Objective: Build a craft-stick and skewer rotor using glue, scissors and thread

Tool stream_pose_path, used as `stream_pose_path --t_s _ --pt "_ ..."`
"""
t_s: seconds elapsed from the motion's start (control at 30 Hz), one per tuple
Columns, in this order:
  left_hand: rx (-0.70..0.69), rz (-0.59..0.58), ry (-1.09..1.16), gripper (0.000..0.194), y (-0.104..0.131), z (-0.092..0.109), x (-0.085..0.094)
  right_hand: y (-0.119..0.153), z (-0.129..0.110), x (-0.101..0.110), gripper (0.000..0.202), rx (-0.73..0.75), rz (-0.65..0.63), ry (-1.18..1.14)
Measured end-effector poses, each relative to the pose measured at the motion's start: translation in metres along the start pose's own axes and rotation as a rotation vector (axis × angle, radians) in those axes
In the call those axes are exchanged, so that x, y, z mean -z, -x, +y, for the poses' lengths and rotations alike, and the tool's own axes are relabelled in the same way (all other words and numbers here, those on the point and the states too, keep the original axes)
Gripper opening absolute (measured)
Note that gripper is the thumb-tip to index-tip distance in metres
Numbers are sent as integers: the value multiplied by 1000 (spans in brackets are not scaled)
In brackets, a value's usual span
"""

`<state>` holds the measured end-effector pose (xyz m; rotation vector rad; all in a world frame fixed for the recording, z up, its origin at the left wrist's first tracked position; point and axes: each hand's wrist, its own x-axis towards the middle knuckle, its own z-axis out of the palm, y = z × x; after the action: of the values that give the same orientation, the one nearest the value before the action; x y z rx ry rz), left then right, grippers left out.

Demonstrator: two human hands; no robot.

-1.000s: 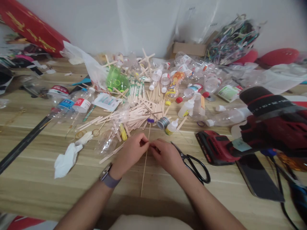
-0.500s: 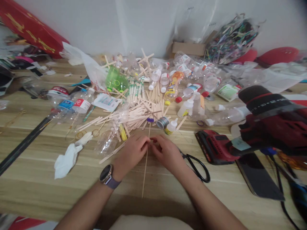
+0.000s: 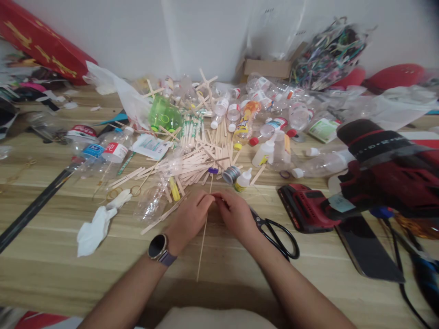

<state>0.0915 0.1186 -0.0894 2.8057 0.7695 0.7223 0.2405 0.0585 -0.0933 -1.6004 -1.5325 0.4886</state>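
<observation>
Black-handled scissors [image 3: 262, 222]: was one pair
Red-and-black cordless drill [image 3: 384, 180]: was one
Grey wire spool [image 3: 231, 175]: was one
Bare hands [image 3: 194, 212]: were two

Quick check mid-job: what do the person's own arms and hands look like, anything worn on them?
The left hand and right hand are ungloved. On the left wrist sits a round watch with a dark face, shiny metallic rim and purplish-grey strap. No sleeve shows on either forearm, and the right wrist looks bare.

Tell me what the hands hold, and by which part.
A thin stick, pinched by the left hand toward its far end. The right hand meets the left there; whether it also grips is hidden.
</observation>
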Motion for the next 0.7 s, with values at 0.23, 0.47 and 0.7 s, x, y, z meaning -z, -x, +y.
stream_pose_path --t_s 0.23,0.47,0.7 --pt "-114 -26 -19 30 3 -1 -1 -4 5 -6 29 -63 12 -105" --pt "-175 -34 -19 30 4 -4 2 -6 7 -3 25 -46 -38 -101" --pt "-43 46 7 30 4 0 3 -3 4 -1 17 44 -38 41"
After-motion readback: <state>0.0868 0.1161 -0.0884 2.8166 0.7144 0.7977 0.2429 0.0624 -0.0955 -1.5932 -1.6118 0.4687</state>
